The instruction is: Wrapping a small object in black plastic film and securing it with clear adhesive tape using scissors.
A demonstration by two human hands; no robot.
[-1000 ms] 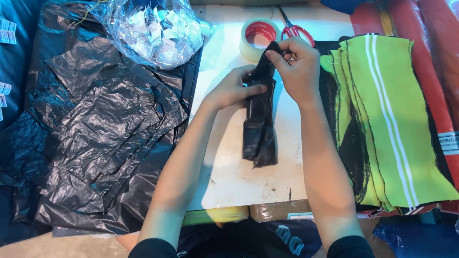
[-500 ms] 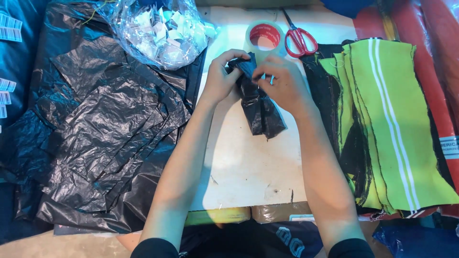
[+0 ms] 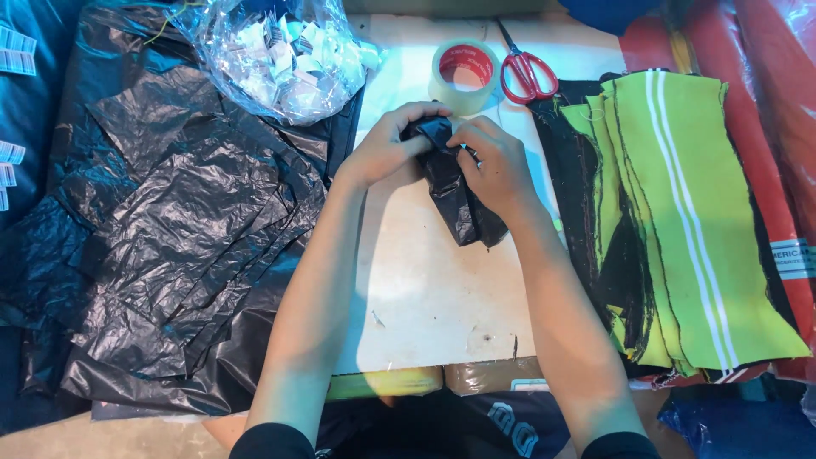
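While my left hand [image 3: 387, 144] and right hand [image 3: 493, 166] pinch the top of the black plastic bundle [image 3: 455, 191] between them, I see its tail resting on the bench [image 3: 425, 289]; tape roll [image 3: 463, 75] just beyond.

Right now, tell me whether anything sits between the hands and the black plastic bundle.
Nothing visible does. The left hand and the right hand both grip the top of the black plastic bundle directly. The tape roll and scissors lie beyond it, apart.

Bright overhead light, perhaps overexposed; soft arm shadows.
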